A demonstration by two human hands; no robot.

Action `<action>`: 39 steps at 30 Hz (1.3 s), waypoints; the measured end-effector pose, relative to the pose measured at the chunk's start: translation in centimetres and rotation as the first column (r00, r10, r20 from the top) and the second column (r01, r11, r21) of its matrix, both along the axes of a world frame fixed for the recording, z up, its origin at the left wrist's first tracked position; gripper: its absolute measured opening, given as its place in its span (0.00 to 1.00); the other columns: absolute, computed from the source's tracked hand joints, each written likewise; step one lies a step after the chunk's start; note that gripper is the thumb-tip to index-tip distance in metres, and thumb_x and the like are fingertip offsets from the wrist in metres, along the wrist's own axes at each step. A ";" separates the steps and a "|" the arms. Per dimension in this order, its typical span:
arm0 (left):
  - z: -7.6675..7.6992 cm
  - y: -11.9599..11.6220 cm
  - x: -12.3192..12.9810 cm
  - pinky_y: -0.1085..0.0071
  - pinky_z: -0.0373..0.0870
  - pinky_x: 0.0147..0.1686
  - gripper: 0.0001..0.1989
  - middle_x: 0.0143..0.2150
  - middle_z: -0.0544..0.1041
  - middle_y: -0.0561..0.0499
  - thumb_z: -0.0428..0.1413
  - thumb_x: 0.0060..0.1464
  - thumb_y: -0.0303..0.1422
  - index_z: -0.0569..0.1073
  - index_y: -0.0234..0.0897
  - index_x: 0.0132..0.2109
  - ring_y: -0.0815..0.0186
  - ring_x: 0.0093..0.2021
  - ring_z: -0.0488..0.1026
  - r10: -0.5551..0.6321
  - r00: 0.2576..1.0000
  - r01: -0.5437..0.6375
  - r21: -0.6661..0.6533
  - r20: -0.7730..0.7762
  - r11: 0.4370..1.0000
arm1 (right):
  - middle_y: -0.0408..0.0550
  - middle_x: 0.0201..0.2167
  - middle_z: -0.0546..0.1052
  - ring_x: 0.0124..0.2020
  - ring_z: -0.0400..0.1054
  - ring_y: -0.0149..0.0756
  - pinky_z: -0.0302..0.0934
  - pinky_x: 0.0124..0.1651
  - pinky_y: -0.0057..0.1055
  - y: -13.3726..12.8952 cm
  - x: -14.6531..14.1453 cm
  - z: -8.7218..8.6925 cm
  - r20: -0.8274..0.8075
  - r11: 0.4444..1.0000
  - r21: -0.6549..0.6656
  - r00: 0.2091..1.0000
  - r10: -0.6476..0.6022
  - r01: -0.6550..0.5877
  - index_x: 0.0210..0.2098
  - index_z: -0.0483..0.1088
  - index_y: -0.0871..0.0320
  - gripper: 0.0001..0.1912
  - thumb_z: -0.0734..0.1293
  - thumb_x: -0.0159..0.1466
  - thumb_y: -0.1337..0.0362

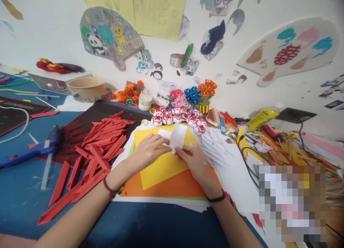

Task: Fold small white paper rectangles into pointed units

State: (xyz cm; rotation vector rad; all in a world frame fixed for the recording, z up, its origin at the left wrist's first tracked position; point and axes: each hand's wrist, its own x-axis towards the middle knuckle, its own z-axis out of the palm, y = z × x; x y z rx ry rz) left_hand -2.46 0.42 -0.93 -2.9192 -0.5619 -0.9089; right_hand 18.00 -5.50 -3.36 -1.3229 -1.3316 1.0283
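A small white paper slip (176, 137) is held up in front of me above the yellow sheet (153, 174). My right hand (192, 160) pinches its lower edge between thumb and fingers. My left hand (152, 147) has its fingers closed together at the slip's left side, with the fingertips touching it. Another white piece of paper lies behind the slip, partly covered. Under the yellow sheet is an orange sheet (131, 187) on a stack of paper. Folded white strips (215, 147) fan out to the right of my right hand.
Folded red paper strips (102, 144) are heaped on the left. A blue glue gun (47, 146) lies farther left on the blue table (150, 226). Red-and-white paper balls (176, 117), a small glue bottle (145, 100) and craft flowers stand at the back. Paper scraps and a black cable crowd the right.
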 end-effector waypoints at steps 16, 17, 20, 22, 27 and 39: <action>-0.2 -1.4 2.5 0.69 0.66 0.42 0.25 0.49 0.72 0.47 0.60 0.56 0.34 0.64 0.41 0.59 0.66 0.39 0.69 0.325 0.858 0.032 -0.673 0.397 0.739 | 0.43 0.21 0.75 0.25 0.68 0.34 0.61 0.30 0.30 -0.3 -0.3 0.2 -0.072 0.998 0.020 0.996 -0.058 0.059 0.31 0.79 0.59 0.13 0.71 0.58 0.54; -0.5 -1.3 2.6 0.70 0.66 0.39 0.21 0.45 0.73 0.48 0.59 0.57 0.35 0.66 0.39 0.56 0.67 0.36 0.69 0.332 0.868 0.043 -0.720 0.370 0.692 | 0.43 0.22 0.76 0.25 0.69 0.35 0.61 0.31 0.30 -0.4 -0.3 0.2 -0.079 0.998 0.018 0.995 -0.061 0.062 0.32 0.79 0.59 0.13 0.72 0.57 0.54; -1.1 -1.2 2.8 0.73 0.63 0.34 0.10 0.35 0.75 0.51 0.55 0.60 0.37 0.74 0.35 0.42 0.68 0.33 0.69 0.314 0.907 0.047 -0.810 0.280 0.584 | 0.46 0.29 0.80 0.30 0.72 0.39 0.65 0.35 0.33 -0.5 -0.4 0.3 -0.126 0.999 0.011 0.991 -0.051 0.053 0.36 0.80 0.58 0.14 0.73 0.56 0.56; -1.2 -1.3 2.8 0.73 0.63 0.34 0.11 0.32 0.75 0.51 0.54 0.61 0.38 0.75 0.34 0.38 0.68 0.33 0.68 0.321 0.908 0.050 -0.829 0.270 0.557 | 0.47 0.35 0.82 0.36 0.74 0.42 0.67 0.40 0.36 -0.5 -0.5 0.3 -0.161 0.999 0.004 0.986 -0.036 0.037 0.40 0.80 0.57 0.16 0.73 0.55 0.56; -1.3 -1.8 2.9 0.74 0.61 0.31 0.12 0.29 0.71 0.53 0.55 0.59 0.39 0.74 0.34 0.35 0.70 0.30 0.65 0.379 0.879 0.042 -0.839 0.289 0.542 | 0.49 0.40 0.82 0.43 0.75 0.46 0.67 0.47 0.40 -0.5 -0.6 0.3 -0.232 0.999 -0.025 0.972 -0.028 0.023 0.40 0.79 0.57 0.17 0.76 0.52 0.58; -1.3 -2.2 3.0 0.74 0.57 0.29 0.12 0.25 0.67 0.56 0.56 0.58 0.39 0.72 0.35 0.32 0.71 0.27 0.61 0.430 0.862 -0.010 -0.839 0.268 0.544 | 0.49 0.26 0.81 0.29 0.74 0.41 0.66 0.35 0.35 -0.4 -0.4 -0.1 -0.128 0.993 -0.113 0.990 -0.053 0.039 0.31 0.79 0.59 0.14 0.75 0.51 0.55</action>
